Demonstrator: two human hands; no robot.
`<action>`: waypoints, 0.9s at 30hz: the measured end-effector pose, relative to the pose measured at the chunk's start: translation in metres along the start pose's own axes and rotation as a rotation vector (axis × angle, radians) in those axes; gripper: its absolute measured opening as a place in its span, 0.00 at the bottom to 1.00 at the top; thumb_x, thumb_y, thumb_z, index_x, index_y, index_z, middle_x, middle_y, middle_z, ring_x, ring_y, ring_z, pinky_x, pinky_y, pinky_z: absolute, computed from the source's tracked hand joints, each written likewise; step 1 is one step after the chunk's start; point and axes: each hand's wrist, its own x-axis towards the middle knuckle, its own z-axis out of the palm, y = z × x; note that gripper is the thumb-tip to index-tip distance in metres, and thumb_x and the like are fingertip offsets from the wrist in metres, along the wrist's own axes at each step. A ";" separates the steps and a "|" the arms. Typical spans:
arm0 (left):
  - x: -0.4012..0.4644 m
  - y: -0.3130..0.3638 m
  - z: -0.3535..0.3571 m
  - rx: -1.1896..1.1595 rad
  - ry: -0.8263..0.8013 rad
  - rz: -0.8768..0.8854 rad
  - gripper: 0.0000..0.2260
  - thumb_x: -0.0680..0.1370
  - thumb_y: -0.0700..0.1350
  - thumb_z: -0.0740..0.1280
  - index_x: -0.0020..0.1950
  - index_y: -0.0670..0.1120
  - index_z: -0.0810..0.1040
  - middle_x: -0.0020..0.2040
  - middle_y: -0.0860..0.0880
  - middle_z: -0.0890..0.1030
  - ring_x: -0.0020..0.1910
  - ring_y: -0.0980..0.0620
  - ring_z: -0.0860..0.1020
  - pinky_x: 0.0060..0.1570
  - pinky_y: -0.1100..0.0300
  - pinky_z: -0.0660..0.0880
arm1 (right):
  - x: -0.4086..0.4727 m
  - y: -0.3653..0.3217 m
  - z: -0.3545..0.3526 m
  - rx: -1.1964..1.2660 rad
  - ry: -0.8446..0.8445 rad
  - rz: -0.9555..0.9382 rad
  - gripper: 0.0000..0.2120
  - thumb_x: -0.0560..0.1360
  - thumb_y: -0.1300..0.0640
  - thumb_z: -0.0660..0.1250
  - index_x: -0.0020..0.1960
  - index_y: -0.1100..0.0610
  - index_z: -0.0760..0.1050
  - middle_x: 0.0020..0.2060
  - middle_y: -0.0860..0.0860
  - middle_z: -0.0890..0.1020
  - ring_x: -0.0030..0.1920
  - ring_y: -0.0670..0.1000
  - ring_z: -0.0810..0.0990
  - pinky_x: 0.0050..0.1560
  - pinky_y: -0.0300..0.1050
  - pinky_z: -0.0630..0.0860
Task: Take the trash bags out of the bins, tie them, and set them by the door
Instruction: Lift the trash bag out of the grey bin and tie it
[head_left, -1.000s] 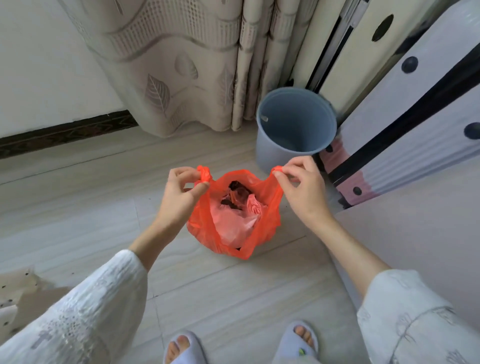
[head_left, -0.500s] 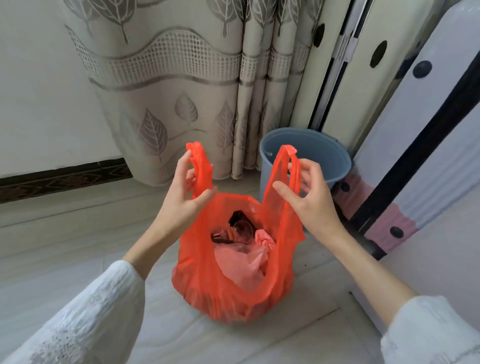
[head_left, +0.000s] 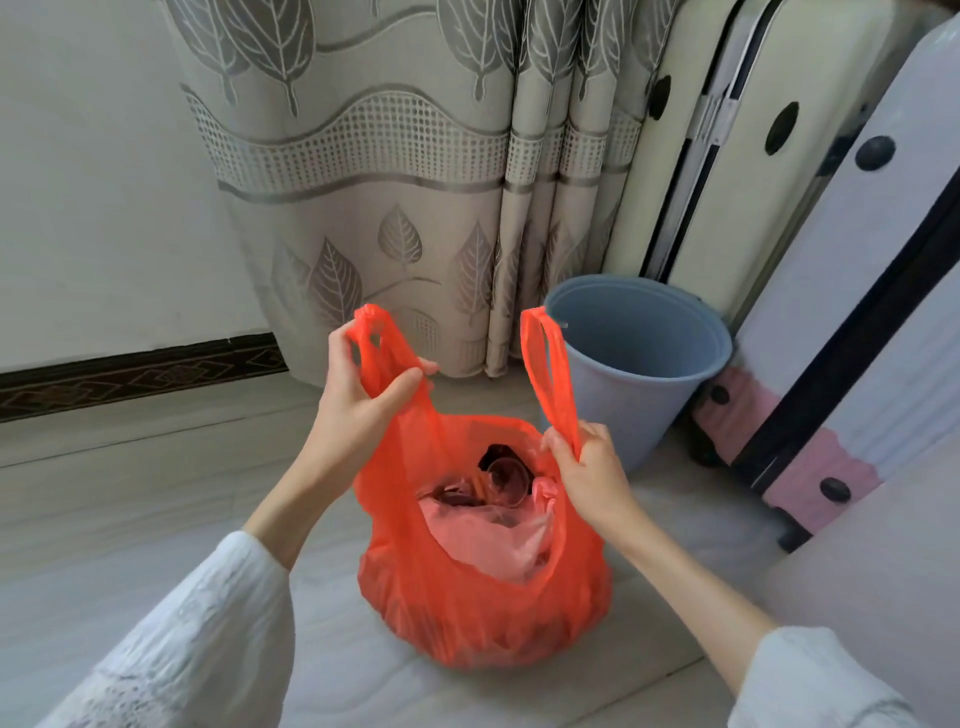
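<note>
Orange trash bag (head_left: 483, 587) sat on the pale tiled floor (head_left: 130, 519), out of the bin and just in front of it, mouth open and untied, pink wrapping and dark scraps visible inside. Blue-grey bin (head_left: 644, 364) stood unlined just behind and to the right of the bag, beside the leaf-patterned curtain (head_left: 374, 171) and the leaning folded panels (head_left: 841, 291).

Left hand (head_left: 358, 410) clamped on the left handle loop (head_left: 375, 348), thumb pressed across the strap against curled fingers, loop top poking up above the knuckles. Right hand (head_left: 592, 473) pinched around the base of the right handle loop (head_left: 548, 374), fingers closed on the plastic, loop standing tall and slack above the fist.

Against half a second earlier: left grip much the same, thumb across the strap. Right hand lower on its strap, then loosely open-fingered near the loop's top, now closed at its root close to the bag's mouth. Handles further apart, with more of the bin showing between them. Bag body fuller in view and settled wider on the floor.

Against a second earlier: handles then bunched short in both fists with the bag small and low; now drawn up long. View tilted higher, more curtain and wall (head_left: 93, 182) in sight, slippers gone from the bottom edge. White sleeves (head_left: 197, 639) at both lower corners.
</note>
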 end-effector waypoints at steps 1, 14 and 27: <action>-0.003 -0.001 -0.002 -0.009 0.028 -0.014 0.16 0.72 0.42 0.68 0.51 0.56 0.64 0.41 0.54 0.84 0.50 0.51 0.81 0.56 0.51 0.76 | -0.004 -0.002 0.002 0.139 0.010 0.024 0.14 0.78 0.56 0.58 0.37 0.56 0.76 0.39 0.52 0.80 0.50 0.53 0.77 0.60 0.52 0.71; -0.035 -0.058 -0.015 0.020 -0.125 -0.271 0.49 0.56 0.59 0.75 0.72 0.53 0.56 0.64 0.55 0.71 0.58 0.65 0.73 0.51 0.70 0.74 | -0.018 0.001 -0.004 0.640 0.110 0.239 0.14 0.81 0.50 0.50 0.43 0.51 0.71 0.27 0.49 0.84 0.29 0.47 0.82 0.34 0.40 0.79; -0.031 -0.056 0.023 -0.326 0.263 -0.237 0.15 0.80 0.49 0.55 0.35 0.48 0.70 0.35 0.51 0.82 0.33 0.57 0.77 0.37 0.62 0.72 | -0.024 0.004 -0.030 0.868 0.216 0.362 0.16 0.81 0.52 0.49 0.41 0.55 0.71 0.13 0.49 0.63 0.26 0.54 0.82 0.46 0.49 0.78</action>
